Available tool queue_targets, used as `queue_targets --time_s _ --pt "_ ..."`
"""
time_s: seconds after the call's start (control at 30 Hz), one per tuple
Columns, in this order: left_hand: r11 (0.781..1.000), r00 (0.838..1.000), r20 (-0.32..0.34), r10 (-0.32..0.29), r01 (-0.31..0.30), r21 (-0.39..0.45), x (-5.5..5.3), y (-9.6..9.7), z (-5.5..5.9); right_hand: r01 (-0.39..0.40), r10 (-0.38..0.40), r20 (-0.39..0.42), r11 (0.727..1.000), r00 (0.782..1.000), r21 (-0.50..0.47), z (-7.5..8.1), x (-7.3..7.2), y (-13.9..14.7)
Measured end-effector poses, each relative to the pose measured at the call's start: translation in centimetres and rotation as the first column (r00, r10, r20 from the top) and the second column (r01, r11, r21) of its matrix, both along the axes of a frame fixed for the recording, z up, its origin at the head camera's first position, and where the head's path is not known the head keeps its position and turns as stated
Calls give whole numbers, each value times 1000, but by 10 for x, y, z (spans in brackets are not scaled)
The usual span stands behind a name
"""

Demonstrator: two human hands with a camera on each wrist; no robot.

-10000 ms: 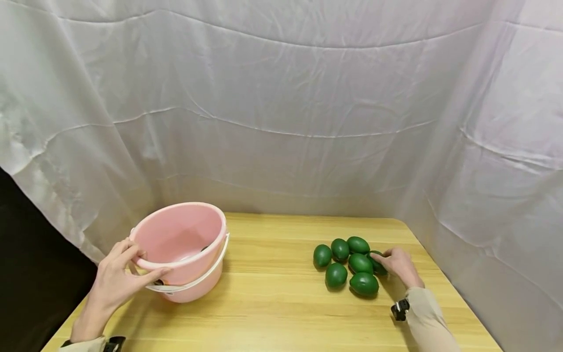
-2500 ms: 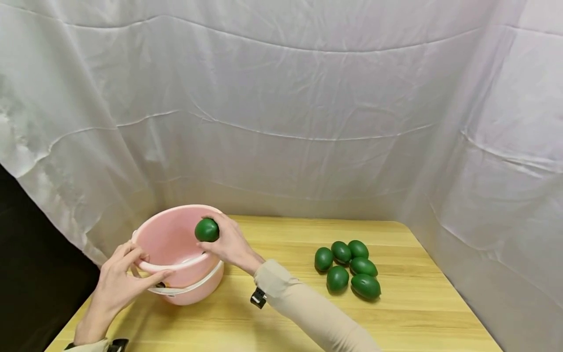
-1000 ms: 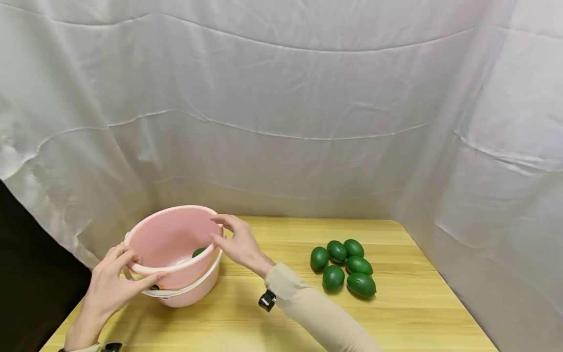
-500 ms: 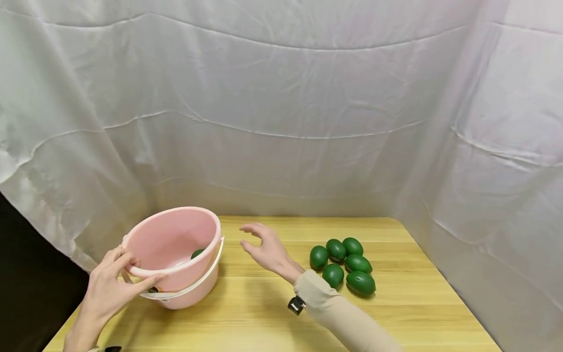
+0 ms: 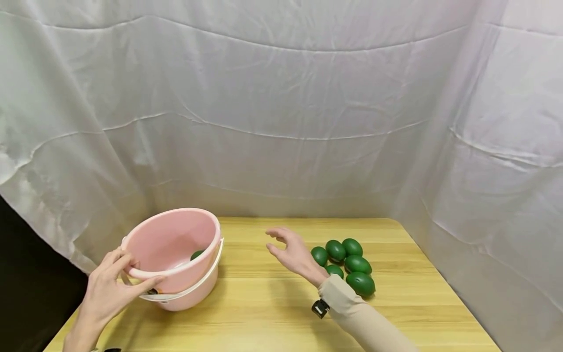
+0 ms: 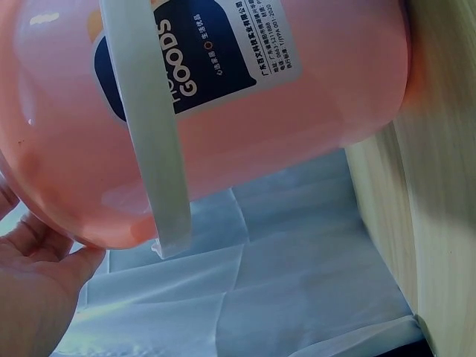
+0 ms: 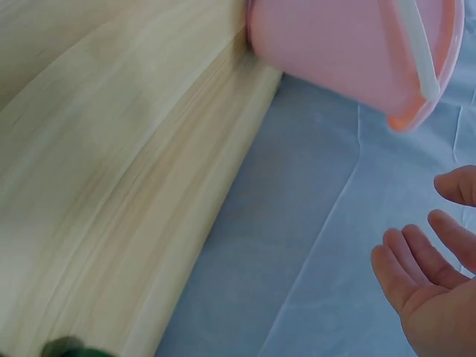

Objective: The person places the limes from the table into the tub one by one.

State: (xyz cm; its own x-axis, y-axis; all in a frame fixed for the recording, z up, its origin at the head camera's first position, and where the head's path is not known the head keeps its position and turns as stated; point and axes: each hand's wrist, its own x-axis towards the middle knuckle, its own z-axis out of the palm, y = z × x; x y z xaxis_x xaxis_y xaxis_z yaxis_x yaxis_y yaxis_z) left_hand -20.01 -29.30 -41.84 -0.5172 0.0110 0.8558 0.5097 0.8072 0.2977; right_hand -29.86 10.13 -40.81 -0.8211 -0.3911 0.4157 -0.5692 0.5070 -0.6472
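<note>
A: In the head view, your left hand pinches the rim of the pink bucket, which stands at the left of the table.

B: Your right hand has nothing in it; its fingers are slightly bent, with a wide gap to the thumb. You have it in the air between the bucket and the green ovals.

A: How are those ovals laid out for you?

B: Six lie close together toward the right, one partly covered by your wrist. Another oval shows inside your bucket, partly hidden by the rim.

A: And your left wrist view?

B: The bucket's side fills much of it, with a dark label and a pale handle. Your thumb touches the rim.

A: Your right wrist view, then?

B: Your relaxed fingers are well apart from the bucket, before a hanging cloth. A green shape is cut off at the bottom edge.
</note>
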Motion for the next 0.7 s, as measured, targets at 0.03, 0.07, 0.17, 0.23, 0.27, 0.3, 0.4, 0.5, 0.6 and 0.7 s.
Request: queue_targets --time_s 0.03,0.07,0.17,0.23,0.27,0.3,0.4,0.5,0.6,0.7 --pt "1000 1000 -5 -2 2 1 0 0 0 4 -4 3 1000 1000 4 0 0 4" --pt "1000 1000 -8 0 1 1 0 -1 0 10 -10 5 1000 1000 8 -1 0 7" --pt "1000 1000 -13 6 -6 5 -1 -2 1 28 -28 17 1000 999 8 -1 -2 18" --pt "1000 1000 -12 11 -11 4 0 -3 1 41 -41 38 999 998 -1 -1 -3 24" --pt "1000 1000 -7 15 -15 4 0 -3 1 49 -49 51 999 997 -8 -1 -4 28" --pt "1000 1000 -5 16 -16 6 0 -3 1 57 -56 62 998 996 -14 -2 -4 31" --pt "1000 1000 8 19 -19 12 1 -3 1 83 -81 74 996 994 -20 -3 -5 41" --pt "1000 1000 16 20 -20 21 2 -2 1 115 -116 61 993 991 6 -5 -5 49" --pt "1000 1000 7 19 -19 25 2 -2 0 157 -160 50 986 986 63 -7 -5 59" --pt "1000 1000 -4 13 -13 27 1 -3 -1 201 -209 57 972 976 125 -9 -5 68"
